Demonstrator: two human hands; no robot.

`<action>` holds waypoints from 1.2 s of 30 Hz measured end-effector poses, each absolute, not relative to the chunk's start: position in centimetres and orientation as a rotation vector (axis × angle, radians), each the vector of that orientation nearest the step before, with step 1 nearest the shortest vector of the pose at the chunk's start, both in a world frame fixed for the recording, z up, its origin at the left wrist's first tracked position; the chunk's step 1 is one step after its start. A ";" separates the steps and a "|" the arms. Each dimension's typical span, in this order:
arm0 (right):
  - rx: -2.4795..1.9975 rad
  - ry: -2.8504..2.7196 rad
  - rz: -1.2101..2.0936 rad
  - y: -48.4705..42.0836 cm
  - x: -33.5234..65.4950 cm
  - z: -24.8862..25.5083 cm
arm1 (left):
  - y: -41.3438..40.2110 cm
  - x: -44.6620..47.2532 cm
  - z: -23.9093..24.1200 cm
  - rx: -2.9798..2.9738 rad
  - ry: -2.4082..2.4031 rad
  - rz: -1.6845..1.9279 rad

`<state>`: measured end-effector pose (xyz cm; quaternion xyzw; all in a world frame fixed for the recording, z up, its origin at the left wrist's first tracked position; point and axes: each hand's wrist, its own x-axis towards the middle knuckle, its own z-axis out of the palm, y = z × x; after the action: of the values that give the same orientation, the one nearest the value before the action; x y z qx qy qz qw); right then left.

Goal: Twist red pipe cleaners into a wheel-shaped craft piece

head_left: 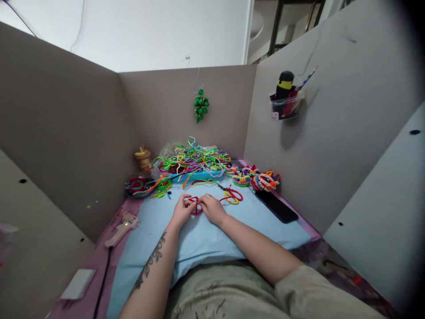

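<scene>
My left hand [181, 209] and my right hand [212, 207] meet over a light blue mat [206, 239], both pinching a small red pipe-cleaner shape [195, 206] between their fingertips. Just right of my right hand lies a red and yellow pipe-cleaner loop [232, 196] on the mat. Behind the hands sits a big tangle of coloured pipe cleaners [192, 160] in a blue tray.
Grey cardboard walls close in the desk on three sides. A black phone [276, 206] lies at the right, finished colourful rings [259, 179] behind it. A pink glue gun [120, 228] and a dark bowl [139, 186] are at the left. A green ornament [200, 105] hangs on the back wall.
</scene>
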<state>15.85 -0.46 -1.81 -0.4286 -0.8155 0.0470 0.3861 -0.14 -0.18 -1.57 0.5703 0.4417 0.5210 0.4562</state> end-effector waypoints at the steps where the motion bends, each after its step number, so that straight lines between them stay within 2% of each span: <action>1: -1.094 -2.081 0.114 -0.5 15.8 -1.8 | -0.2 -0.1 -1.6 1.401 1.088 1.285; 26: -1.109 -2.231 -0.105 -0.8 15.6 -1.5 | -0.4 0.2 -1.6 1.332 1.073 1.334; 36: -1.137 -2.167 -0.084 -0.3 15.9 -1.5 | -0.8 0.2 -1.1 1.437 1.009 1.245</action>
<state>15.90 -0.29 -1.48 -0.4366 -0.8324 -0.0323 0.3398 0.25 -0.77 -1.06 0.5878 0.4124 0.5092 0.4746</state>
